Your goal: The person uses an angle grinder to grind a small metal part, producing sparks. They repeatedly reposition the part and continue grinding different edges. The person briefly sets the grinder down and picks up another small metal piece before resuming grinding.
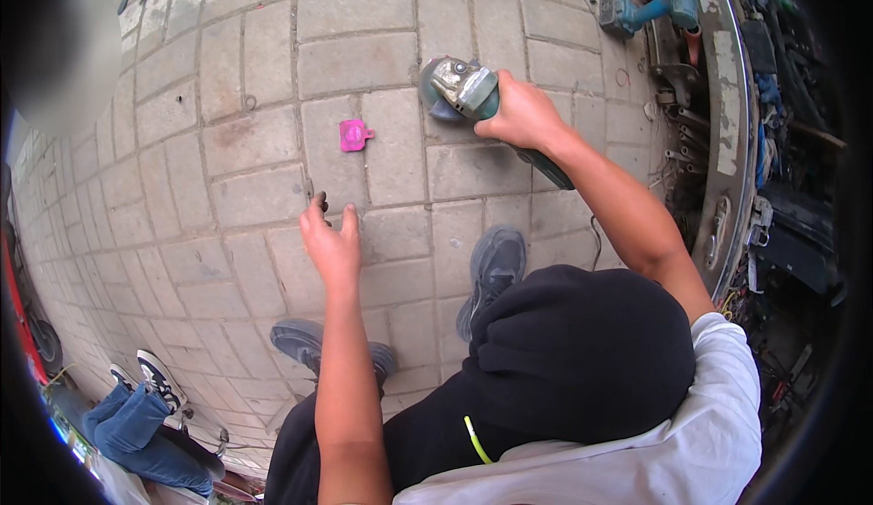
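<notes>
Runs the bare left arm [351,387] up, almost straight, from the bottom edge, left of the middle of the frame. Holds the left hand [331,240] loosely spread left of centre, thumb [350,218] parted from dark-looking fingers [321,207]. Slants the bare right arm [632,210], slightly bent, from the lower right toward the upper middle, and curls the right hand [525,116] into a closed grip there.

1 angle grinder [462,87] in right hand [526,116]
</notes>
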A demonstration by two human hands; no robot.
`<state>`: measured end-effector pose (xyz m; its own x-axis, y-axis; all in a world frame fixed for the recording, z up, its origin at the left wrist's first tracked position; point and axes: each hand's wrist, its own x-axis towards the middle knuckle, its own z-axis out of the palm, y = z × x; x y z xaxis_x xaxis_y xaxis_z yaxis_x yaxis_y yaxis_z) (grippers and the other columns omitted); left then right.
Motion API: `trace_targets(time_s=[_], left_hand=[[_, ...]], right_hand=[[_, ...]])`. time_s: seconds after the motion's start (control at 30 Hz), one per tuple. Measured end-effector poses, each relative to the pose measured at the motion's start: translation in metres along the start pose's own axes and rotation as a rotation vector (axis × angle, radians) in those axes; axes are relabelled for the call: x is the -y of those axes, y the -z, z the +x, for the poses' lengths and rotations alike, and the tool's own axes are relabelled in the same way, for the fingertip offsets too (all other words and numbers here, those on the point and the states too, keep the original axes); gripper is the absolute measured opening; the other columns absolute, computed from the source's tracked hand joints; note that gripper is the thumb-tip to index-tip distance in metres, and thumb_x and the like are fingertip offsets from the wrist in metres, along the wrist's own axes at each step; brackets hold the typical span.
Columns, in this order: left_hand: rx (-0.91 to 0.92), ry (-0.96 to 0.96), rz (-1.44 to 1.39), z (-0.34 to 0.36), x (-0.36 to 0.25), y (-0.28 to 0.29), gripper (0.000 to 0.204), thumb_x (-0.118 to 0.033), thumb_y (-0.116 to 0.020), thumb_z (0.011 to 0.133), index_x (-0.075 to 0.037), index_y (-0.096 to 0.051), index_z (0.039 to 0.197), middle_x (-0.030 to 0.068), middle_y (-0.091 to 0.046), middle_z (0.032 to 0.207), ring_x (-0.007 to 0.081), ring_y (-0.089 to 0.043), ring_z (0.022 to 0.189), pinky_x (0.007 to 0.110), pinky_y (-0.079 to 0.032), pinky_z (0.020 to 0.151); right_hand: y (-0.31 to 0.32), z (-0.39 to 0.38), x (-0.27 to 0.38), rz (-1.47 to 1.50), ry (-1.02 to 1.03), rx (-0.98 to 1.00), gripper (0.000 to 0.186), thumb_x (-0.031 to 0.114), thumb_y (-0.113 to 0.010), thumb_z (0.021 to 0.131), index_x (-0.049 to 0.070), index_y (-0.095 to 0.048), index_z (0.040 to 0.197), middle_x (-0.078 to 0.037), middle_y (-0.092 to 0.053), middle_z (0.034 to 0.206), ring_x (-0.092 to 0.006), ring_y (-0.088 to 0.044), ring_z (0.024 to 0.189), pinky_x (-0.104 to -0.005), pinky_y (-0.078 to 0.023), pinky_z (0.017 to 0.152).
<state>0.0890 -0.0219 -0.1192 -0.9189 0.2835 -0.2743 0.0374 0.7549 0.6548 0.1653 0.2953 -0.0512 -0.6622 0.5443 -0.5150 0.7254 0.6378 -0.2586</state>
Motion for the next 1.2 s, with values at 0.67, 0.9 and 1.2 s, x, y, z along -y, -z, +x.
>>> trace_targets(time_s=[0.67,0.9,1.2], left_hand=[[-0.186,-0.154,0.19,0.06,-0.047,-0.063,0.064,-0.033,-0.082,0.074,0.006,-0.054,0.117,0.0214,-0.058,0.109,0.0366,-0.058,0.101,0.044,-0.047,0.091],[-0.069,-0.104,0.297,0.075,-0.058,-0.063,0.056,-0.035,-0.077,0.078,0.005,-0.058,0.113,0.0216,-0.062,0.102,0.0389,-0.061,0.095,0.044,-0.05,0.085],[0.38,0.108,-1.085,0.049,-0.051,0.0,0.023,-0.014,-0.059,0.097,-0.001,-0.062,0.116,0.0141,-0.068,0.107,0.0263,-0.069,0.087,0.039,-0.057,0.08]], right_hand=[[-0.015,-0.08,-0.062,0.437,-0.112,-0.2,0.068,0.027,-0.079,0.062,-0.002,-0.052,0.118,-0.023,-0.067,0.102,-0.0368,-0.066,0.097,-0.0415,-0.051,0.085],[-0.015,-0.103,-0.084,0.586,-0.181,-0.235,0.065,0.024,-0.081,0.061,-0.002,-0.056,0.115,-0.019,-0.067,0.103,-0.0314,-0.066,0.096,-0.0387,-0.05,0.086],[-0.02,-0.111,-0.079,0.749,-0.107,-0.249,0.064,0.021,-0.082,0.06,-0.003,-0.056,0.113,-0.016,-0.066,0.102,-0.0258,-0.065,0.094,-0.0356,-0.05,0.086]])
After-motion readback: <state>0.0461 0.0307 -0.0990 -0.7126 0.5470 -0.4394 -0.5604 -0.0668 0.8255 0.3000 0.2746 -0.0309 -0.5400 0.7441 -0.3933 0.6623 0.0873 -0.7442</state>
